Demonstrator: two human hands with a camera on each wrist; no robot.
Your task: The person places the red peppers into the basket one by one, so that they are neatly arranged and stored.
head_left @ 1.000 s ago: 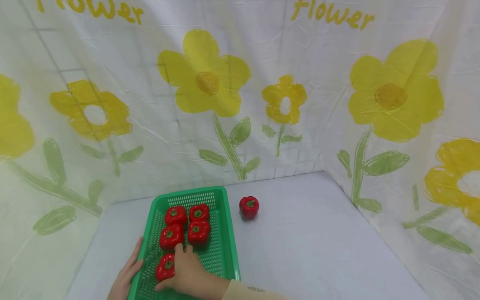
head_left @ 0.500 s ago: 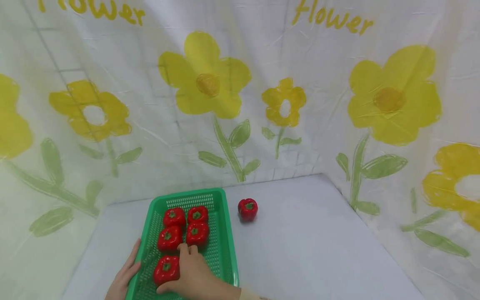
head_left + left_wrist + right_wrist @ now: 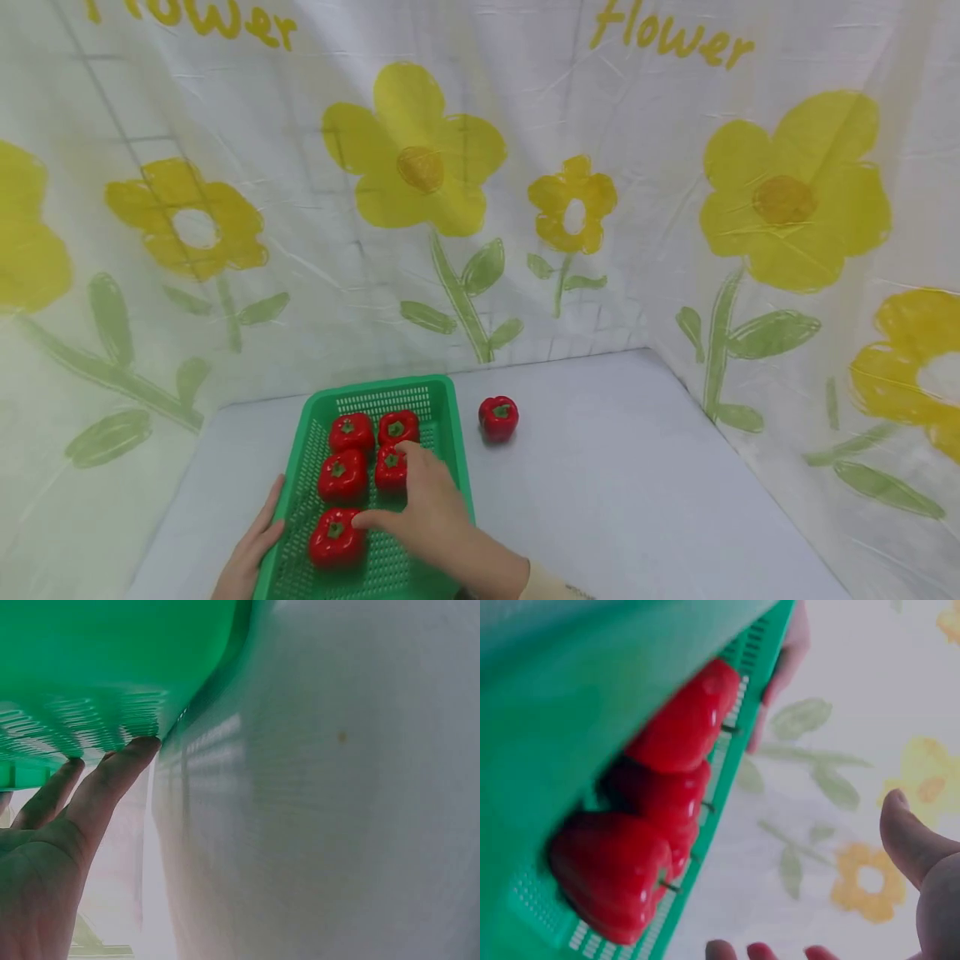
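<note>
A green slotted basket [image 3: 378,384] holds several red bell peppers, stems up, including a front one [image 3: 334,546] standing a little apart from the rest. My left hand [image 3: 249,550] lies along the basket's left side; in the left wrist view, its nearly straight fingers [image 3: 112,784] touch the slotted wall. Above the basket, my right hand [image 3: 438,512] is spread with thumb and fingers apart, gripping nothing. It partly covers the right-hand bell pepper [image 3: 390,473]. The right wrist view shows the thumb [image 3: 907,832] well away from the fingertips, and peppers [image 3: 607,874] behind the basket wall.
One more red bell pepper [image 3: 498,419] stands on the white table [image 3: 600,467], right of the basket. Behind and around the table hangs a white curtain [image 3: 330,317] with painted yellow flowers.
My right hand has let go of the front bell pepper and moved up and right, its fingers opening. That pepper stays in the basket. The left hand keeps its place on the basket.
</note>
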